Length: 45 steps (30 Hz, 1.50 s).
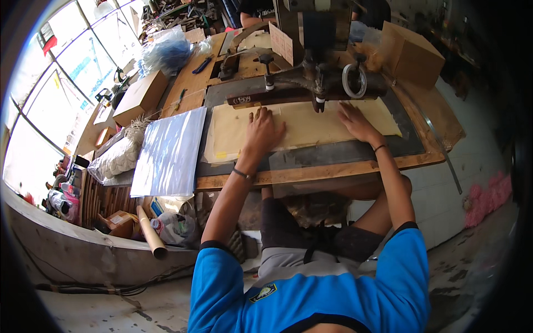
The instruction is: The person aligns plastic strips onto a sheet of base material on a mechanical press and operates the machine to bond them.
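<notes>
My left hand point(265, 131) lies flat with its fingers apart on a long tan sheet point(311, 120) that covers the dark machine bed point(294, 161). On the sheet's right part rests my right hand point(358, 124), fingers stretched out toward the machine. A thin transparent film point(327, 180) seems to spread between my forearms and hang over the table's front edge; its outline is hard to make out. Just beyond my fingertips runs the machine's dark horizontal bar point(338, 91), with a metal head above it. Yellow tape marks the sheet's near left corner.
Left of the bed lies a stack of shiny clear plastic sheets point(169, 150). Beside it are a bundle of white cord point(119, 158) and a cardboard box point(141, 99). Another cardboard box point(411, 55) stands at the back right. A cardboard tube point(151, 233) leans below the table's left side.
</notes>
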Tool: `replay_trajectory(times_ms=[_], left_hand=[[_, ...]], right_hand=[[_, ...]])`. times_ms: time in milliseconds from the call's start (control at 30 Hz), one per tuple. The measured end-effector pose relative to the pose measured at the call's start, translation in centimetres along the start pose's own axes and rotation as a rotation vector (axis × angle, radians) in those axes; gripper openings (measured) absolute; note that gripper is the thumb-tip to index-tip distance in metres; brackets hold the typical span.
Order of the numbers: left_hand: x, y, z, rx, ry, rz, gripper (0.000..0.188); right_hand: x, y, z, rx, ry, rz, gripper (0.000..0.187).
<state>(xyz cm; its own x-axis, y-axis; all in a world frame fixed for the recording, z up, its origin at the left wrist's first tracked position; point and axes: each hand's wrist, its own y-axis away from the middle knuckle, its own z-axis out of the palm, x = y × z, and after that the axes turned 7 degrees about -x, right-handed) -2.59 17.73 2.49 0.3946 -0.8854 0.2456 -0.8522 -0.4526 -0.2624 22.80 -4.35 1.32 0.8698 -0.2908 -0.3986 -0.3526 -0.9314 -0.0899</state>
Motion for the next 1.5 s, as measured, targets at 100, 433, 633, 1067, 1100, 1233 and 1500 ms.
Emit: replay_trajectory(times_ms=[100,433,633,1067,1100,1233,1500], left_hand=[[-1.1,0.9,-0.7,-0.052,-0.033,0.050,0.073],[-1.7,1.3,0.0,0.021,-0.067,0.008,0.069],[-2.3,0.7,0.3,0.047,-0.046,0.008,0.064],[-1.8,0.0,0.0,0.045,-0.070,-0.019,0.058],[-1.7,0.1,-0.1,0.040,-0.065,-0.023,0.058],[-1.9,0.1,-0.2,0.046,-0.060,-0.027,0.057],[-2.1,-0.2,0.4,0.049,-0.045,-0.034,0.056]], right_hand=[[2.5,1.3,-1.9,-0.098,0.003,-0.059,0.064],[-0.6,1.9,-1.9,-0.133,0.180,0.053,0.070],[-0.6,1.7,-2.3,-0.073,0.133,-0.006,0.065],[1.0,2.2,-1.1,0.142,0.109,-0.141,0.052],[1.2,2.3,-0.9,0.147,0.082,-0.143,0.051],[1.3,2.0,-1.2,0.149,0.058,-0.155,0.050],[1.1,2.2,-1.3,0.184,0.019,-0.156,0.048]])
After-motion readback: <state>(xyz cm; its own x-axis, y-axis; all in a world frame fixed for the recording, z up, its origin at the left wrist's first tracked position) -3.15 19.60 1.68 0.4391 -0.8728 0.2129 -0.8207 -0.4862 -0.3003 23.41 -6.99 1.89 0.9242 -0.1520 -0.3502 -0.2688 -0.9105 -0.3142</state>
